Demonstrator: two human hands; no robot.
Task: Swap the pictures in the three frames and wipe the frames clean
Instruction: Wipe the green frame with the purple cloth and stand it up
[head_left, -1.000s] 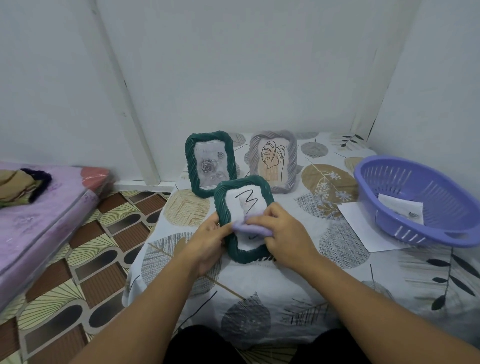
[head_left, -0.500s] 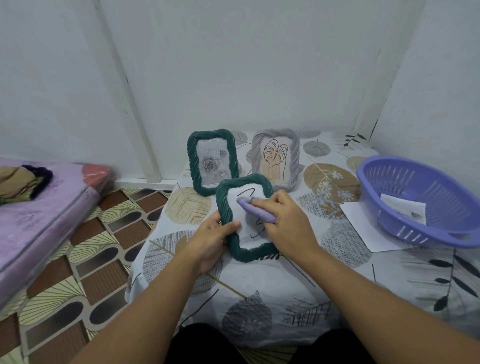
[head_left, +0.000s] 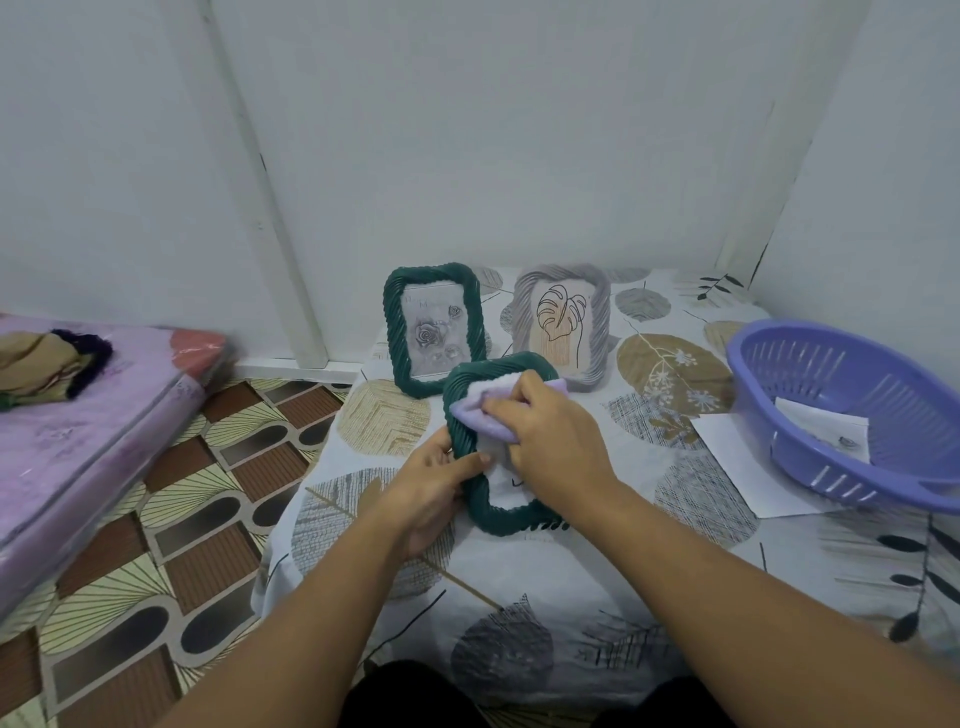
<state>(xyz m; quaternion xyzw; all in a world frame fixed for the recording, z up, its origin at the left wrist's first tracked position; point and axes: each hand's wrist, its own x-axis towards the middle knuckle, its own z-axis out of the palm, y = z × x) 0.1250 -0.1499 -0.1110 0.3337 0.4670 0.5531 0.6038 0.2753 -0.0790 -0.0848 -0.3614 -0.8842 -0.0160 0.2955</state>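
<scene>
Three rope-edged picture frames are on the leaf-print table. A green frame with a rose picture (head_left: 434, 329) and a grey frame with a leaf drawing (head_left: 562, 326) stand upright at the back. In front of them my left hand (head_left: 437, 483) grips the left edge of a second green frame (head_left: 506, 514), held tilted. My right hand (head_left: 553, 442) holds a lilac cloth (head_left: 480, 421) and presses it on the upper part of that frame's glass, covering most of the picture.
A purple plastic basket (head_left: 852, 415) with a paper inside sits at the right, on a white sheet of paper (head_left: 737, 457). A pink mattress (head_left: 78, 441) with folded fabric lies at the left beyond a strip of patterned floor (head_left: 171, 545). White walls close the back and right.
My right hand has moved the cloth from the lower middle of the glass up to the frame's top. My left hand has kept its grip on the left edge.
</scene>
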